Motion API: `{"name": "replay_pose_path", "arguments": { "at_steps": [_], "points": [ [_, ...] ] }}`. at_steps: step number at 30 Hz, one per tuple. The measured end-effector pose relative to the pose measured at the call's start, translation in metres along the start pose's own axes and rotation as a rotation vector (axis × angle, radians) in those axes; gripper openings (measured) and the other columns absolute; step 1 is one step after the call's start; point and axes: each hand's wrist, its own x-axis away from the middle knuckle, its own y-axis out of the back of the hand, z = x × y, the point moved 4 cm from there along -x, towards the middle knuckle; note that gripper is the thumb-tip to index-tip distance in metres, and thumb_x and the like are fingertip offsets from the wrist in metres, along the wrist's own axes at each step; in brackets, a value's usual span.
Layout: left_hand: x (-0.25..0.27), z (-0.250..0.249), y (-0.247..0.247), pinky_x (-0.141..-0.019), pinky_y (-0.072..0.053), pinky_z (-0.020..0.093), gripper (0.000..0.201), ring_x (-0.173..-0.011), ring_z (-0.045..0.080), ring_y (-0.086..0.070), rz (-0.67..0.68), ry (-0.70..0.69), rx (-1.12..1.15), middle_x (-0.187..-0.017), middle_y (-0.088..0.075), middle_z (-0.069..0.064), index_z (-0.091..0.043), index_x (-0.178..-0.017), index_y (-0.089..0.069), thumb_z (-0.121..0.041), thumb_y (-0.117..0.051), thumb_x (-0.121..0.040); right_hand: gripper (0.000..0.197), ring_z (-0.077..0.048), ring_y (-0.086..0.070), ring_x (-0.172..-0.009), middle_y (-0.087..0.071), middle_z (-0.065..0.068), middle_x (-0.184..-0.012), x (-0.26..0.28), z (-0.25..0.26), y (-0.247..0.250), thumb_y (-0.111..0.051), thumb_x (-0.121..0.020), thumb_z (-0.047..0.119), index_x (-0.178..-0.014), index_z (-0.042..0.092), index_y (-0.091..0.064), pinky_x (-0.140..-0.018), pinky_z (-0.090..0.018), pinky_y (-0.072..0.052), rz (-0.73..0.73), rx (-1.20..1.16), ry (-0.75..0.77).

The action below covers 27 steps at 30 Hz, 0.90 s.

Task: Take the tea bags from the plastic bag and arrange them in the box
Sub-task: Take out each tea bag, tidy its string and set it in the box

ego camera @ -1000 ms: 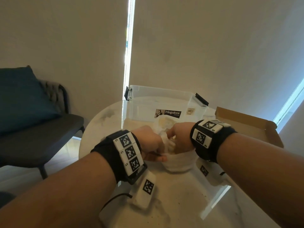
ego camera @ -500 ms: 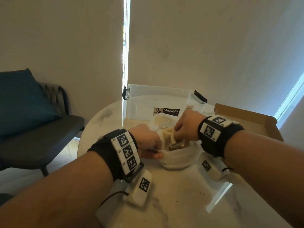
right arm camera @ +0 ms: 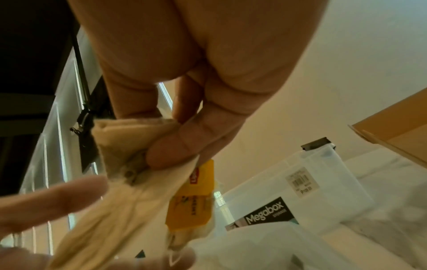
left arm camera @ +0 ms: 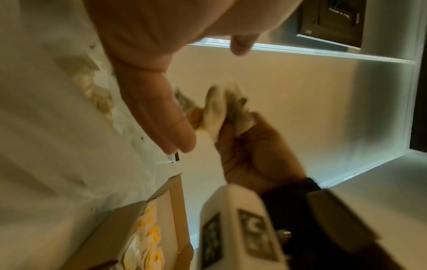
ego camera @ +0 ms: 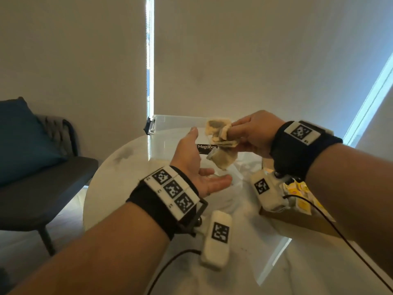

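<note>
My right hand (ego camera: 236, 134) is raised above the table and grips a crumpled bunch of beige tea bags (ego camera: 221, 141), one with a yellow tag (right arm camera: 194, 197). Just under and left of the bunch, my left hand (ego camera: 198, 166) is open with the palm up and holds nothing. Its fingers (right arm camera: 57, 197) reach toward the hanging tea bags (right arm camera: 129, 182) and look close to touching them. The white plastic bag (ego camera: 240, 171) lies slack on the table below. The brown cardboard box (ego camera: 297, 220) sits at the right with yellow-tagged tea bags (ego camera: 302, 192) inside, partly hidden by my right wrist.
A clear plastic Megabox container (ego camera: 170, 133) stands at the back of the round marble table (ego camera: 119, 167), behind both hands. A dark chair with a blue cushion (ego camera: 25, 137) is off to the left. Cables trail from both wrist cameras.
My right hand has come up out of the plastic bag with a bunch of tea bags. My left hand has let go of the bag's rim and opened under the bunch.
</note>
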Motion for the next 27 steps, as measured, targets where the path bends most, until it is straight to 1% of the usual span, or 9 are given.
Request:
{"name": "replay_pose_path", "arguments": {
  "at_steps": [5, 7, 11, 14, 16, 20, 22, 25, 27],
  "points": [
    [-0.013, 0.013, -0.018, -0.09, -0.048, 0.054, 0.077, -0.115, 0.05, -0.056, 0.228, -0.033, 0.294, -0.133, -0.057, 0.027, -0.012, -0.135, -0.053, -0.072, -0.045, -0.087, 0.008, -0.022, -0.077, -0.076, -0.078, -0.013, -0.087, 0.016, 0.005, -0.011, -0.079, -0.081, 0.004, -0.088, 0.004, -0.077, -0.061, -0.026, -0.061, 0.092, 0.172, -0.007],
    [-0.01, 0.015, -0.027, -0.091, -0.05, 0.05, 0.064, -0.114, 0.043, -0.061, 0.328, -0.05, 0.373, -0.129, -0.062, 0.026, -0.011, -0.133, -0.056, -0.059, -0.05, -0.091, 0.009, -0.018, -0.076, -0.07, -0.078, -0.007, -0.081, 0.018, -0.001, -0.018, -0.082, -0.079, 0.012, -0.087, 0.011, -0.079, -0.064, -0.028, -0.062, 0.114, 0.424, -0.011],
    [-0.014, 0.024, -0.037, -0.086, -0.055, 0.042, 0.036, -0.097, 0.033, -0.069, 0.275, -0.108, 0.348, -0.113, -0.07, 0.02, -0.005, -0.119, -0.064, -0.029, -0.045, -0.099, 0.012, -0.013, -0.075, -0.076, -0.077, 0.005, -0.077, 0.018, 0.0, -0.022, -0.084, -0.076, 0.033, -0.083, 0.024, -0.081, -0.079, -0.035, -0.063, 0.091, 0.814, 0.088],
    [-0.023, 0.029, -0.039, -0.059, -0.056, 0.03, 0.028, -0.08, 0.027, -0.062, 0.205, -0.138, 0.349, -0.089, -0.064, 0.016, -0.002, -0.095, -0.061, -0.019, -0.04, -0.101, 0.006, -0.015, -0.075, -0.079, -0.077, 0.004, -0.08, 0.022, 0.005, -0.011, -0.081, -0.078, 0.021, -0.084, 0.022, -0.082, -0.079, -0.036, -0.063, 0.049, 0.737, 0.079],
    [-0.023, 0.033, -0.044, -0.046, -0.055, 0.027, 0.033, -0.088, 0.029, -0.065, 0.231, -0.076, 0.45, -0.097, -0.067, 0.018, -0.002, -0.109, -0.06, -0.027, -0.04, -0.102, 0.013, -0.017, -0.076, -0.077, -0.077, 0.001, -0.082, 0.026, 0.011, 0.003, -0.074, -0.081, 0.008, -0.086, 0.018, -0.081, -0.076, -0.035, -0.064, -0.005, 0.627, 0.09],
    [-0.021, 0.033, -0.056, -0.069, -0.053, 0.045, 0.03, -0.086, 0.034, -0.066, 0.201, -0.122, 0.55, -0.097, -0.065, 0.019, -0.005, -0.11, -0.056, -0.03, -0.041, -0.104, 0.003, -0.018, -0.069, -0.065, -0.074, -0.004, -0.079, 0.04, 0.016, 0.037, -0.075, -0.082, 0.015, -0.084, 0.013, -0.077, -0.056, -0.027, -0.056, -0.184, 0.614, 0.1],
    [-0.022, 0.031, -0.065, -0.069, -0.05, 0.046, 0.031, -0.087, 0.032, -0.065, 0.229, -0.149, 0.565, -0.095, -0.068, 0.016, -0.006, -0.113, -0.057, -0.029, -0.038, -0.104, 0.016, -0.02, -0.066, -0.059, -0.074, -0.01, -0.078, 0.047, 0.004, 0.046, -0.078, -0.081, 0.021, -0.087, 0.007, -0.074, -0.052, -0.028, -0.053, -0.157, 0.593, -0.006],
    [-0.029, 0.035, -0.075, -0.06, -0.053, 0.036, 0.03, -0.059, 0.028, -0.066, 0.24, -0.153, 0.534, -0.061, -0.064, 0.012, -0.013, -0.081, -0.055, -0.028, -0.039, -0.102, 0.022, -0.025, -0.07, -0.058, -0.075, -0.019, -0.085, 0.058, -0.015, 0.048, -0.074, -0.087, 0.02, -0.096, 0.001, -0.069, -0.055, -0.031, -0.058, -0.081, 0.4, -0.137],
    [-0.033, 0.04, -0.082, -0.058, -0.054, 0.033, 0.031, -0.061, 0.028, -0.068, 0.222, -0.147, 0.507, -0.066, -0.063, 0.014, -0.008, -0.08, -0.051, -0.03, -0.042, -0.101, 0.019, -0.024, -0.072, -0.06, -0.076, -0.02, -0.082, 0.06, -0.02, 0.053, -0.075, -0.088, 0.017, -0.093, 0.0, -0.069, -0.056, -0.03, -0.06, -0.096, 0.366, -0.112]
  ]
}}
